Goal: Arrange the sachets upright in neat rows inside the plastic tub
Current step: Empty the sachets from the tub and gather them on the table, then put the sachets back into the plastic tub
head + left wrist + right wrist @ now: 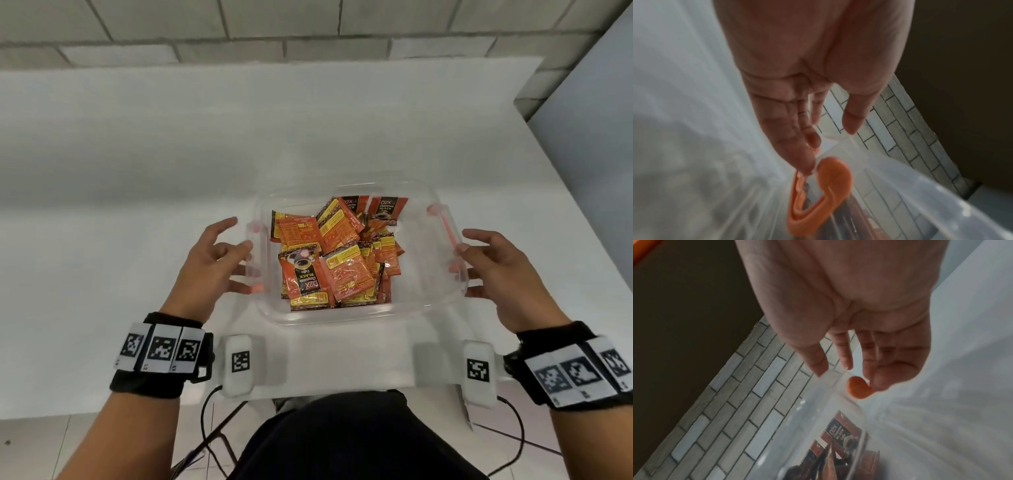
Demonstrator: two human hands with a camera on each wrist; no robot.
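Sachets lie jumbled flat inside the clear tub on the white bench. Both hands, left and right, are spread, fingers at the tub's orange side clips.

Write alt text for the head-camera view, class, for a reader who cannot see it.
A clear plastic tub sits on a white table, filled with a jumbled heap of orange and black sachets. The left hand and right hand reach, fingers spread, to the tub's orange side clips.
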